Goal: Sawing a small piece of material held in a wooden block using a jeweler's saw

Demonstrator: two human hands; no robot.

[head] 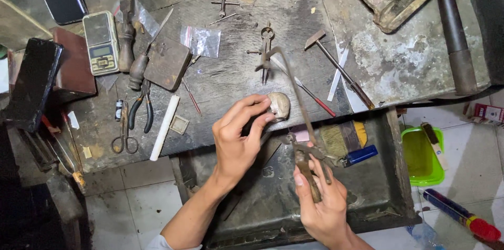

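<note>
The right hand, nearest the viewer, is closed around the wooden handle of a thin metal-framed jeweller's saw. The frame rises far and left from the handle, placing the blade at the bench edge.

The left hand is closed in a pinch, fingertips pressed against a worn, rounded wooden bench peg that projects from the near edge of the scarred grey wooden workbench. What the fingers pinch there is too small to tell. This grip braces the work against the peg.

Below both hands, an open dark metal drawer sits positioned to catch falling material. It holds a flat bristle brush and a blue lighter.

Farther left lie steel scissors, black-handled pliers and a white rod. A small red-handled hammer lies just right of the saw frame, close to its stroke. Farther still is a grey pocket scale.
</note>
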